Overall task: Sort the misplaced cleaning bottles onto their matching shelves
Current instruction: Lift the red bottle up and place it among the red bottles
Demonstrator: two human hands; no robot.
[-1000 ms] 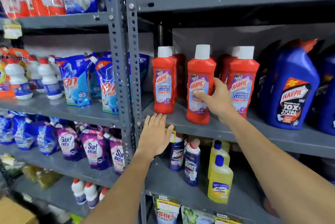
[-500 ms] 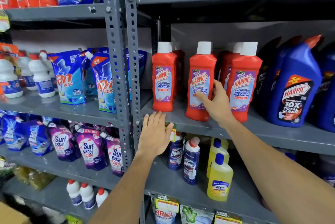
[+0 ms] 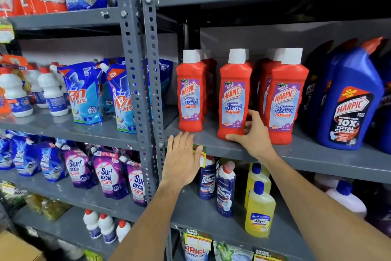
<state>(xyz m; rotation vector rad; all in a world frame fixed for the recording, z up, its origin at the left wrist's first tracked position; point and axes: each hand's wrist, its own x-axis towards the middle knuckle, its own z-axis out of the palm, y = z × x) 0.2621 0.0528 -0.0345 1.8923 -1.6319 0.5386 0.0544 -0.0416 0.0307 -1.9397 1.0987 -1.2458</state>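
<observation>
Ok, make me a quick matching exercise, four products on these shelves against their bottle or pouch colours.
Things:
1. Harpic Bathroom Cleaner bottle under the right hand
2. Harpic 10X Total Clean bottle
3. Lizol bottle
4. Surf Excel Matic pouch

Colours:
A. yellow, blue cap
B. purple
C. red, white cap
D. blue, red cap

Pairs: 1-C, 2-D, 3-A, 4-B

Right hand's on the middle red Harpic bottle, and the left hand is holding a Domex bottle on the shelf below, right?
Not quite. The right hand is on the middle red Harpic bottle, but the left hand holds nothing: it lies open and flat against the shelf edge. The Domex bottles stand untouched below. The head view shows this.
</observation>
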